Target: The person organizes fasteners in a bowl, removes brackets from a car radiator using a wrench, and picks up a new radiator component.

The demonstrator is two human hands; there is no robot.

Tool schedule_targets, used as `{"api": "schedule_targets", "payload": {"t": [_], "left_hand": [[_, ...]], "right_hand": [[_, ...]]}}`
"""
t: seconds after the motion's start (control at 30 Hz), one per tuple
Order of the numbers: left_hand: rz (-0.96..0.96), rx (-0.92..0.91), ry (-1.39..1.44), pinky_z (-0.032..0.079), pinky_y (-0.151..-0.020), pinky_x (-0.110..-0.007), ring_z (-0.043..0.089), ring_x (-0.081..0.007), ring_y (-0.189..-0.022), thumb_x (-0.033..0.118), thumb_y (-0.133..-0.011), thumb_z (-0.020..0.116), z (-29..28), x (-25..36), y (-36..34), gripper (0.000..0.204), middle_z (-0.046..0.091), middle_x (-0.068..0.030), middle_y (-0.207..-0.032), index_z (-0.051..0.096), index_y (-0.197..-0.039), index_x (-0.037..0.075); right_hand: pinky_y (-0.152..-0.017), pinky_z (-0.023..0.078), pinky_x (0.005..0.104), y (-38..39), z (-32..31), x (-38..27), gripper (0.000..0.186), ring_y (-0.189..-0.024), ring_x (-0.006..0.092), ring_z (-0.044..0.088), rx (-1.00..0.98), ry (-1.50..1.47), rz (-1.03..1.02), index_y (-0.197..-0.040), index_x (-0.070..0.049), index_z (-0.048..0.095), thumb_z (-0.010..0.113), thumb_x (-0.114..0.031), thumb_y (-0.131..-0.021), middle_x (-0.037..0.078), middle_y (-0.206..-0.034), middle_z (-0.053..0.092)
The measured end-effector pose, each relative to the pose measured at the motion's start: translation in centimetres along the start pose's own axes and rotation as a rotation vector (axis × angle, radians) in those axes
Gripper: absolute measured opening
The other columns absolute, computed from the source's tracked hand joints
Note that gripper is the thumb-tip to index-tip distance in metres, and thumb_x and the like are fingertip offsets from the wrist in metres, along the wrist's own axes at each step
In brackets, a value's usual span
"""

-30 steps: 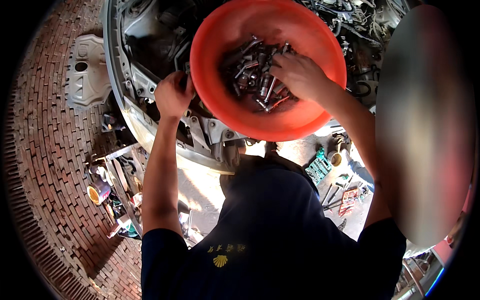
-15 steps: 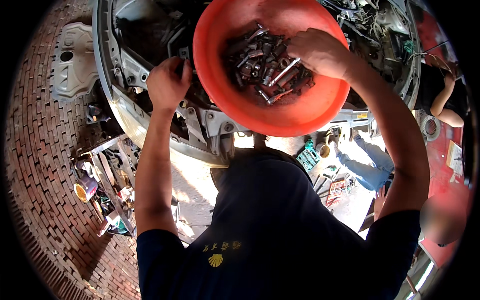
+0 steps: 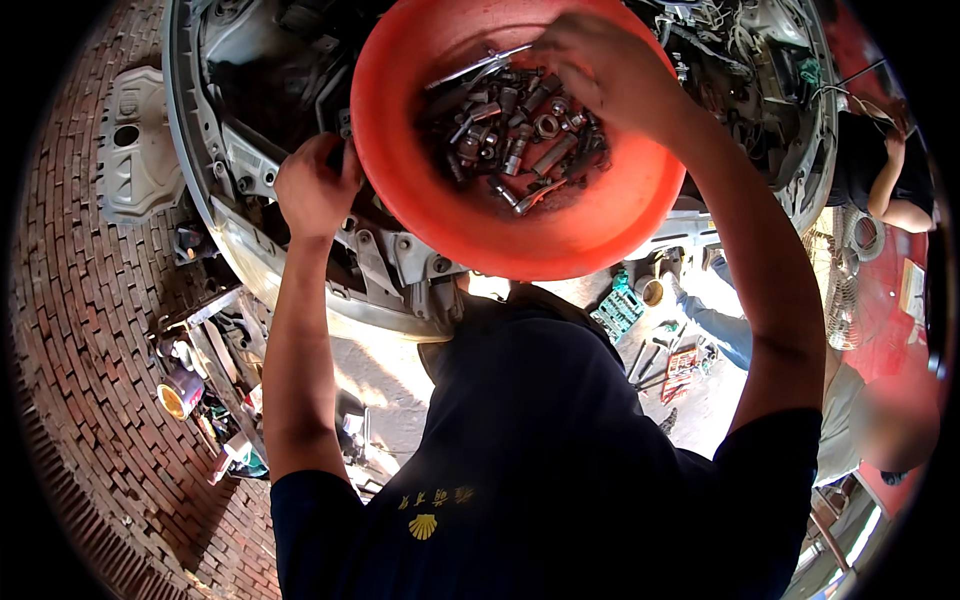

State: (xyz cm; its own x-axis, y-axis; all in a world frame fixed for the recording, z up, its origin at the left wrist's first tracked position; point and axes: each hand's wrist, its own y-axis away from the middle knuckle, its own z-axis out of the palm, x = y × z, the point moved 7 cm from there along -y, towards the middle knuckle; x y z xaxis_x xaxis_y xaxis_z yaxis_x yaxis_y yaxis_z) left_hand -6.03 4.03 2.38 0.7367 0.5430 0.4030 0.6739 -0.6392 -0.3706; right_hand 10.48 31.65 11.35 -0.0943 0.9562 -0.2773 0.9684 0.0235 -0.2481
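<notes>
A wide red plastic basin is propped on the front of an opened car's engine bay. Sockets, bolts and other small metal tools lie heaped in its middle. My right hand, smeared a little by motion, is over the basin's far right part. Its closed fingers are at the end of a slim shiny metal bar, which lies slantwise above the heap. Beside the basin's left rim, my left hand is closed with its fingers curled. What is in it, if anything, is hidden.
Car front panel curves around the basin. A crate of odds and ends stands on the brick floor at left. A green tool case and red tool set lie below right. Other people are at right.
My right hand has moved left and away from me, and the metal bar has swung to the heap's far left side. The basin and my left hand sit slightly further left in view.
</notes>
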Motion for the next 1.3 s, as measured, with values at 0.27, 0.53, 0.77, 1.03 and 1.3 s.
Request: {"api": "schedule_targets", "payload": {"t": [0.27, 0.53, 0.77, 1.03, 1.3], "left_hand": [[-0.043, -0.009, 0.037, 0.053, -0.064, -0.046, 0.067, -0.0405, -0.075, 0.028, -0.088, 0.072, -0.1, 0.0, 0.0, 0.020, 0.070, -0.0154, -0.082, 0.072, -0.084, 0.008], [-0.074, -0.019, 0.016, 0.053, -0.064, -0.045, 0.067, -0.0392, -0.074, 0.027, -0.087, 0.072, -0.4, -0.1, 0.0, 0.020, 0.069, -0.0141, -0.080, 0.072, -0.084, 0.007], [-0.043, -0.015, -0.026, 0.053, -0.064, -0.045, 0.067, -0.0380, -0.073, 0.027, -0.088, 0.070, -0.3, 0.3, -0.4, 0.023, 0.069, -0.0130, -0.078, 0.068, -0.078, 0.007], [-0.080, -0.033, -0.024, 0.053, -0.064, -0.046, 0.067, -0.0395, -0.076, 0.029, -0.087, 0.072, -0.2, -0.2, 0.0, 0.022, 0.069, -0.0144, -0.080, 0.069, -0.082, 0.008], [-0.090, -0.018, -0.034, 0.052, -0.063, -0.046, 0.066, -0.0401, -0.074, 0.032, -0.088, 0.071, 0.0, 0.0, -0.3, 0.027, 0.068, -0.0141, -0.078, 0.065, -0.077, 0.007]], "right_hand": [[-0.086, 0.054, 0.0443, 4.8, 8.0, -0.3, 0.030, -0.101, 0.0292, 0.066, -0.537, 0.149, -0.172, -0.105, -0.012, 0.073, 0.076, -0.014, -0.075, 0.006, -0.101, 0.063], [-0.082, 0.053, 0.0434, 3.0, 8.4, -0.8, 0.029, -0.095, 0.0293, 0.067, -0.602, 0.191, -0.255, -0.095, -0.011, 0.070, 0.079, -0.023, -0.071, 0.007, -0.096, 0.065], [-0.069, 0.055, 0.0415, -3.6, 1.4, -1.5, 0.027, -0.080, 0.0295, 0.068, -0.015, 0.008, -0.143, -0.107, -0.008, 0.069, 0.070, -0.010, -0.080, 0.009, -0.092, 0.067], [-0.088, 0.055, 0.0430, 0.0, 6.4, 4.1, 0.047, -0.101, 0.0285, 0.068, -0.591, 0.119, 0.036, -0.120, -0.009, 0.067, 0.082, -0.016, -0.077, 0.011, -0.109, 0.068], [-0.097, 0.052, 0.0471, 3.9, 7.8, 2.4, 0.049, -0.122, 0.0369, 0.055, -0.445, 0.156, 0.041, -0.116, -0.010, 0.067, 0.086, -0.018, -0.071, 0.014, -0.133, 0.055]]}}
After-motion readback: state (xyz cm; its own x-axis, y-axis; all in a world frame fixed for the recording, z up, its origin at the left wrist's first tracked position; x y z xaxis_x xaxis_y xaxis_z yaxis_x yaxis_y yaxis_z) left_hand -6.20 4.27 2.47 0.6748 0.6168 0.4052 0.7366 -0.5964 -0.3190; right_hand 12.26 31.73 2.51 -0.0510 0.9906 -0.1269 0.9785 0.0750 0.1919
